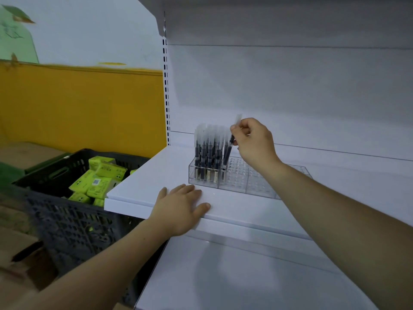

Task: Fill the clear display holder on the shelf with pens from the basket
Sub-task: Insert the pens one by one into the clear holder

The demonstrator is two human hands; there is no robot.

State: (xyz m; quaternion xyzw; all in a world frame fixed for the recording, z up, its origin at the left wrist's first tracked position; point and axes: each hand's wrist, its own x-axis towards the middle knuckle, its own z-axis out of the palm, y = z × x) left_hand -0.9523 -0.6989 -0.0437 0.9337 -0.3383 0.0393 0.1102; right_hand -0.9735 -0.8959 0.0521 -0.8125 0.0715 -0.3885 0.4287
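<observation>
A white shelving unit [290, 90] fills the right of the frame, its back panel bare above a white shelf [143, 182], while a yellow wall panel [85, 108] runs behind on the left. Below and to the left of the shelf's corner stands a dark lattice basket [67, 222], with bright green packs [100, 177] lying inside it and brown cardboard boxes [26, 153] beyond. On the shelf, set back from the front edge, sits the clear display holder [257, 184], a low, wide tray divided into sections with a grid of holes. A person's two bare arms reach in from the bottom of the frame. The left hand [181, 206] lies flat and spread, palm down on the front edge of the shelf, just in front of the holder's left end and holding nothing. The right hand [254, 139] is raised above the holder, fingers curled, pinching a single pen [228, 153] near its pale cap. That pen leans to the right at the top, its lower end down in the holder just right of the standing pens [206, 153]. These dark-barrelled pens with frosted caps stand upright and tightly packed in the holder's leftmost section, well apart from the basket and between the two hands; the sections to the right show only open holes.
</observation>
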